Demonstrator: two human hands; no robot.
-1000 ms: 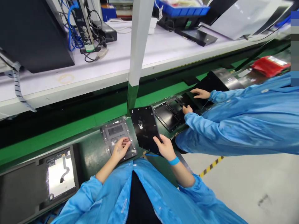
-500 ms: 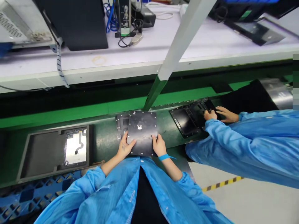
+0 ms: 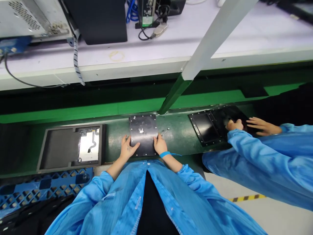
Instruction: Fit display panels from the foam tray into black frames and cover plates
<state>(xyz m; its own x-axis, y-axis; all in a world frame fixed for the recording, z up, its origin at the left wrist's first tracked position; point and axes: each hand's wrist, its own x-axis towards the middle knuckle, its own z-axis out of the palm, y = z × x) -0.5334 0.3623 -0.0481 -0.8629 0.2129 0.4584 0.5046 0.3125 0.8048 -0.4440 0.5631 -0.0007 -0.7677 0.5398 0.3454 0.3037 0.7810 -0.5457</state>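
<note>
A black square plate (image 3: 143,136) with light dots along its edges and a pale mark near its middle lies flat on the green bench in front of me. My left hand (image 3: 126,147) holds its left side, thumb on top and fingers spread along the edge. On the right edge, my right hand (image 3: 160,144) grips the plate with bent fingers. A thin metal tool (image 3: 165,132) shows beside that hand's fingertips; whether it is held or lies on the bench I cannot tell. Whatever is under the plate is hidden.
To the left, a dark foam tray (image 3: 60,147) bears a silvery panel (image 3: 89,145). A co-worker's hands (image 3: 246,125) work on another black panel (image 3: 205,125) at right. A slanted post (image 3: 187,80) rises behind the plate. Blue lattice crate (image 3: 44,187) lies below the tray.
The plate has turned straight and moved left; the dark frame that stuck out beneath it is now covered. My hands followed it. The thin tool has come into view.
</note>
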